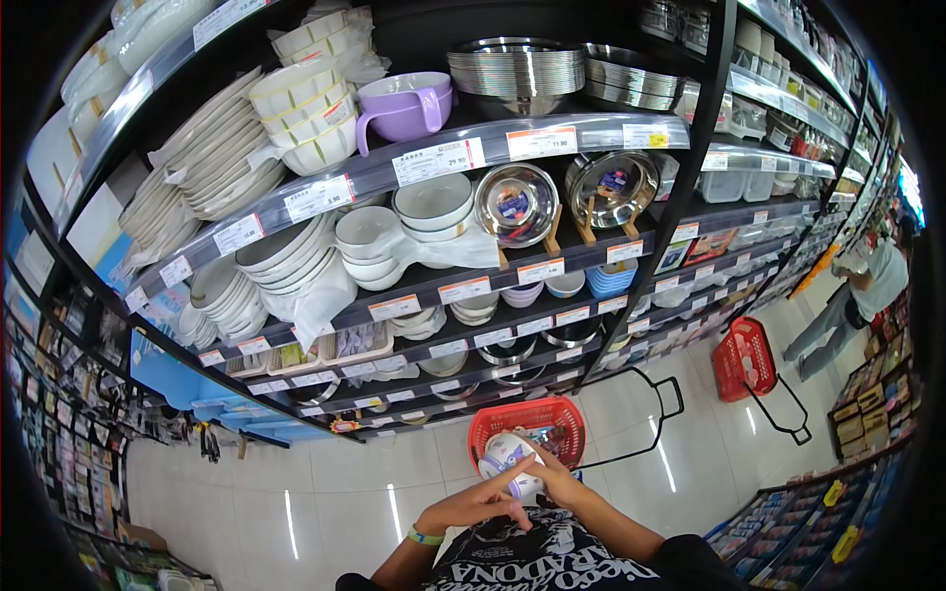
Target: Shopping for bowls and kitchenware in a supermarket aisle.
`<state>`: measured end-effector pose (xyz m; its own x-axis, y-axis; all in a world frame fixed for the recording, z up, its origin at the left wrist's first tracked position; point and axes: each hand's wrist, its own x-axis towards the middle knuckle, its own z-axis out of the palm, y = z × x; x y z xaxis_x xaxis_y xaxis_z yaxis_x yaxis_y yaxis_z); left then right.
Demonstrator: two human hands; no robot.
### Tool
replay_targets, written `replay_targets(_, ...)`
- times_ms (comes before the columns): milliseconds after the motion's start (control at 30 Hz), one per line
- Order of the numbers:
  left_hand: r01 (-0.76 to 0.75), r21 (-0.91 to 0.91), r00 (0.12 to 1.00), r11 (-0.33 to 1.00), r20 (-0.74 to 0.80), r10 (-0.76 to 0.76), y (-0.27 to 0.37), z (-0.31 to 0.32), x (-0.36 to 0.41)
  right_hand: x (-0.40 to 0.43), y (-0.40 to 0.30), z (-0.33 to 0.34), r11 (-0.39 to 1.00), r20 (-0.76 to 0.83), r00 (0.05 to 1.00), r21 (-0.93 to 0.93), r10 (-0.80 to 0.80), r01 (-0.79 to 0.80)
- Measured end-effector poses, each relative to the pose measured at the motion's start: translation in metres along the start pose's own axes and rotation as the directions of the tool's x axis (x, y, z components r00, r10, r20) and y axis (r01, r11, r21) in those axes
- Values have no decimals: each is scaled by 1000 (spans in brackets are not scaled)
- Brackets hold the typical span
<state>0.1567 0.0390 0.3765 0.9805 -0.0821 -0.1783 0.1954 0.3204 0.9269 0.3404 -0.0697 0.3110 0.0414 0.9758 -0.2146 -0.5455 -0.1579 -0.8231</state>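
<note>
In front of my body, my right hand [559,479] holds white bowlware [505,452] printed with a purple cartoon figure. I cannot tell whether it is one bowl or two together. My left hand [480,505], with a band on its wrist, reaches across from the left. Its index finger extends along the bowlware's near side and seems to touch it; the other fingers are apart. Just beyond both hands stands a red plastic shopping basket [484,419] on the floor, with packaged goods inside. Its black pull handle [671,397] slants out to the right.
Store shelving [591,133] ahead carries stacked plates [222,148], ceramic bowls [432,201], purple handled bowls [405,103] and steel basins [516,70]. Another red basket [746,362] stands on the tiled floor [355,502] at right, near a person [861,284]. Shelves [805,510] border the lower right.
</note>
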Motion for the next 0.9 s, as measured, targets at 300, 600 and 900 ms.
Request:
replay_targets(300, -89, -67, 948, 994, -312, 64, 6, -7, -1, -3, -7, 1, 980, 15, 998, -188, 68, -64)
replay_targets(600, -84, -100, 919, 991, -393, 38, 5, -15, 0, -11, -17, 8, 987, 0, 997, -141, 78, -77)
replay_targets(900, -35, -70, 978, 997, -207, 20, 16, 11, 17, -9, 1, -10, 997, 12, 997, -17, 77, -77)
